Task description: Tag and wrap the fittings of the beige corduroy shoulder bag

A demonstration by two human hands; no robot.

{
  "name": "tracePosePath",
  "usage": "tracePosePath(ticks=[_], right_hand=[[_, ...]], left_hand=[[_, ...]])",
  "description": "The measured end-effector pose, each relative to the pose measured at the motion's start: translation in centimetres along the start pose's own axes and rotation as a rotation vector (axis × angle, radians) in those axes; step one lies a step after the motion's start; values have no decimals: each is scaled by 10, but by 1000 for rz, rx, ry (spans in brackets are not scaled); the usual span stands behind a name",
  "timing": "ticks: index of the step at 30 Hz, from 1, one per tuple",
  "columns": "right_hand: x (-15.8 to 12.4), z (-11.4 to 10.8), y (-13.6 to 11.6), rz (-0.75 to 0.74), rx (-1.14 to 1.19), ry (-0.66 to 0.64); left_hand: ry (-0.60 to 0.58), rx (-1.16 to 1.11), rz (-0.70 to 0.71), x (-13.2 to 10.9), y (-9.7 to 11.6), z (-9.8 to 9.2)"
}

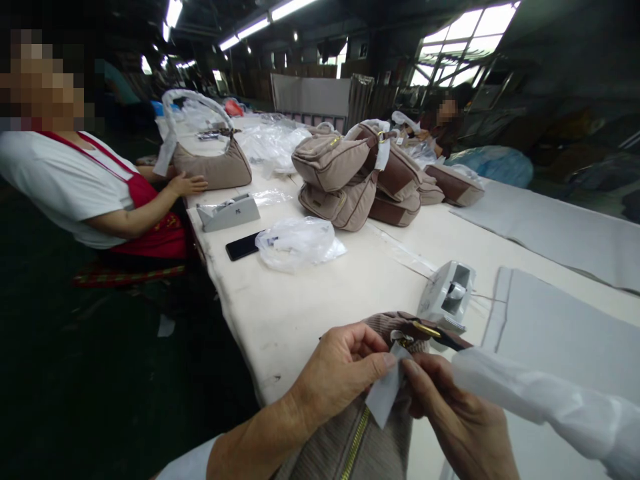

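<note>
Both my hands meet low in the view over a taupe handbag (330,447) with a gold zipper that lies at the near table edge. My left hand (340,373) is closed, its thumb and fingers pinching a small white paper strip (386,395). My right hand (455,413) is closed too, pinching the same strip from the other side, beside the bag's gold ring and dark strap (440,333). A strap wrapped in white foam (545,397) runs off to the right.
A grey tape dispenser (447,293) stands just beyond my hands. Farther along the white table (280,313) lie a plastic bag (297,243), a phone (243,245), a second dispenser (227,212) and stacked handbags (350,177). A seated person (100,193) touches a bag (213,163) at left. Grey sheets (550,227) at right.
</note>
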State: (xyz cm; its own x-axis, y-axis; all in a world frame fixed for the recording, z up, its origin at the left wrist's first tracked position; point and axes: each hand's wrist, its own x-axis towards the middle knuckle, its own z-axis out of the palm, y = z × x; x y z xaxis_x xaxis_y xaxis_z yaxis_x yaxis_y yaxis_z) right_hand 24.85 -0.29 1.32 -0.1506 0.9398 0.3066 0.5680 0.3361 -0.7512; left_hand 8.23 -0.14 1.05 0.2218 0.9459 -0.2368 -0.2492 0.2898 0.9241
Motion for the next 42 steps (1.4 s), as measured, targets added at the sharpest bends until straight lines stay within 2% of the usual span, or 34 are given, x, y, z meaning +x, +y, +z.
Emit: tracePosePath(ticks=[3, 4, 8, 9, 10, 13, 15, 16, 20, 22, 25, 28, 33, 38, 42], right_hand=[[-4, 0, 5, 7, 14, -41], [-5, 0, 6, 5, 1, -12], [3, -1, 13, -3, -119, 250], [10, -2, 16, -12, -109, 278], [18, -3, 19, -26, -58, 261], [40, -5, 27, -52, 165, -25], [43, -6, 29, -25, 192, -158], [40, -5, 29, -12, 170, -166], [9, -4, 24, 6, 152, 18], [-4, -4, 23, 54, 212, 55], [-11, -6, 24, 125, 289, 27], [-9, -9, 26, 162, 289, -24], [-10, -10, 26, 150, 331, -42], [-12, -9, 28, 137, 316, -62], [-18, -1, 30, 125, 263, 9]], left_hand=[[30, 16, 2, -1, 1, 2], [38, 19, 13, -1, 1, 3], [53, 67, 51, 0, -1, 6], [58, 80, 58, 0, -2, 7], [60, 89, 65, 1, -2, 7], [60, 105, 86, 4, -4, 8], [55, 108, 92, 4, -5, 8], [47, 105, 87, 3, -5, 8], [-31, 72, 72, -10, -5, 12], [-61, 98, 89, -17, -4, 15], [-64, 181, 120, -23, -3, 21], [-6, 216, 155, -21, -5, 25], [31, 246, 175, -20, -7, 27], [9, 114, 18, -30, -9, 22], [28, 32, -37, -31, -13, 21]])
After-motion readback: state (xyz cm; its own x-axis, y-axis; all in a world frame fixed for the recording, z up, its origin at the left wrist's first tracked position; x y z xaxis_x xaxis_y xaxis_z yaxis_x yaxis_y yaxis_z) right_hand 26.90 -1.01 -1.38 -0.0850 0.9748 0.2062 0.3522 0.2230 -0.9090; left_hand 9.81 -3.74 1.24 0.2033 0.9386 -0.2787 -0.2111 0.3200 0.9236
